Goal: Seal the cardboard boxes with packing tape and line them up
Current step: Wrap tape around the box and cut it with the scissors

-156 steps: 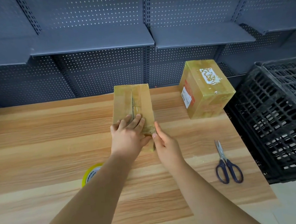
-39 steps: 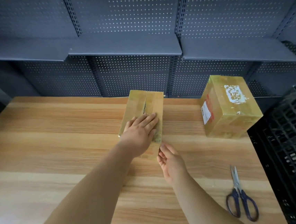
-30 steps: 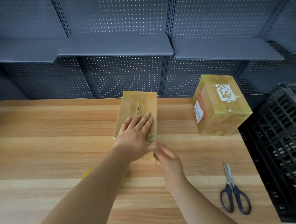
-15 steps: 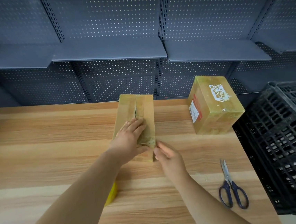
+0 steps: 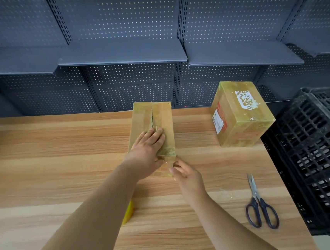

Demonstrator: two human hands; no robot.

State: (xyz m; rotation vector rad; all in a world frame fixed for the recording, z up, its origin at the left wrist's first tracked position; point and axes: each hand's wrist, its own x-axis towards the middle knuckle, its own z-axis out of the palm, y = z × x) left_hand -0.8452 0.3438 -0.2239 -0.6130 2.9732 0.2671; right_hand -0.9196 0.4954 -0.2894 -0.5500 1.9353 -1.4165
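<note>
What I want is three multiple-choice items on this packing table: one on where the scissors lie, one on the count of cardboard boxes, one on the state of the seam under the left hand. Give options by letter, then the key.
1. Where do the scissors lie?
A. On a shelf.
B. On the floor.
C. On the table, beside the black crate.

2. How many cardboard boxes stand on the table?
A. One.
B. Two.
C. Four.

3. How is the top seam of the narrow box under the left hand?
A. Gaping beyond the hand.
B. Taped end to end.
C. Flaps standing upright.

Key: 1 C, the blue handles lie on the wood next to the crate; 2 B, only the narrow box and the labelled box are there; 3 A, a dark slit shows past the hand.
</note>
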